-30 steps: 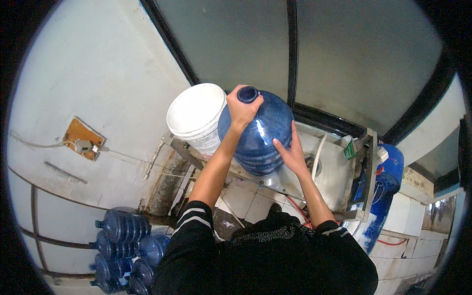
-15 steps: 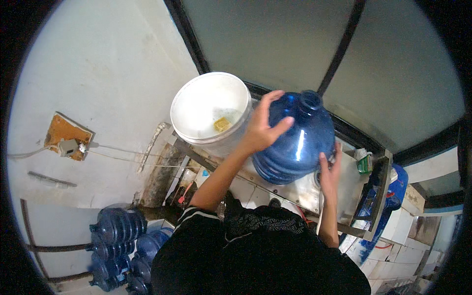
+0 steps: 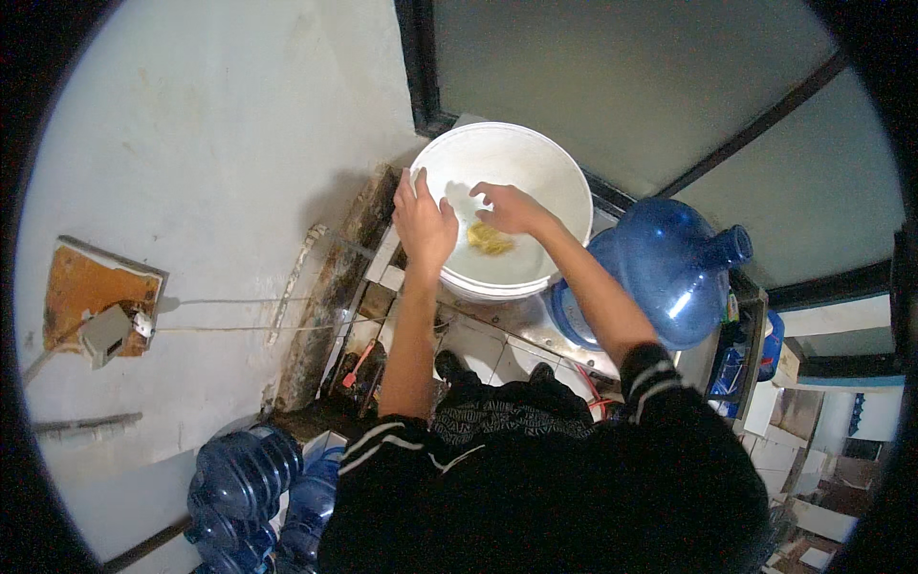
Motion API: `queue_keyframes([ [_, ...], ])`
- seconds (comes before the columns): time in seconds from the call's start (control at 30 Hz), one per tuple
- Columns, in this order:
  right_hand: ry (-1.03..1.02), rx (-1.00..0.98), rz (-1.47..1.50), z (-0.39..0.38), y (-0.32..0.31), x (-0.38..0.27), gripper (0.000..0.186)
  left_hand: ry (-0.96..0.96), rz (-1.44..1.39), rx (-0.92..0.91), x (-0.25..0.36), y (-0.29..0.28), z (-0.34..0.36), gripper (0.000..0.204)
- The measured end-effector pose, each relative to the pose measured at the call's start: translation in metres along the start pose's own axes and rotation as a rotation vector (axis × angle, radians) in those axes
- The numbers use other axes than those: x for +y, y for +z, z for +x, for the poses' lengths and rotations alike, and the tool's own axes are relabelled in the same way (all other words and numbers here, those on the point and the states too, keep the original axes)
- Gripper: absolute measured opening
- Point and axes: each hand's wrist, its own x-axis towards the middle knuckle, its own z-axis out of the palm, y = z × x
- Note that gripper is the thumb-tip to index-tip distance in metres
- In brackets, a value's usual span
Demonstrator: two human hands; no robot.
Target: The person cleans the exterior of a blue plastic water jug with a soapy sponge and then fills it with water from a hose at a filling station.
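Note:
A white bucket stands at the centre on a metal counter, with some liquid and a yellow sponge inside. My left hand is at the bucket's left rim, its fingers extended and apart. My right hand reaches inside, just above the sponge, with loosely curved fingers apart and nothing in them. To the right, a big blue water bottle stands at an angle on the counter, its neck toward the right of the view, beside my right forearm.
Several blue bottles are stacked at lower left. A wall socket board with cables is on the left wall. Dark-framed frosted panels back the counter. Red hoses and tiled floor show below, and a blue container stands at right.
Both my hands have left the blue bottle and moved left to the bucket, the right one into it. The view has swung, so the bottle now appears farther right.

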Motion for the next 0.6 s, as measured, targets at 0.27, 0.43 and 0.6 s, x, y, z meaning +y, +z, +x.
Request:
queue_keyframes([
  [0.27,0.571,-0.559,0.127,0.098,0.22,0.183,0.052,-0.034,-0.159,-0.1,0.005,-0.004,0.004,0.054],
  [0.43,0.757,-0.174,0.151,0.077,0.194,0.156,0.053,-0.045,-0.163,-0.101,-0.006,-0.008,0.003,0.052],
  [0.6,0.797,0.056,0.21,0.059,0.14,0.16,0.054,-0.01,-0.182,-0.141,-0.008,-0.014,0.008,0.05],
])
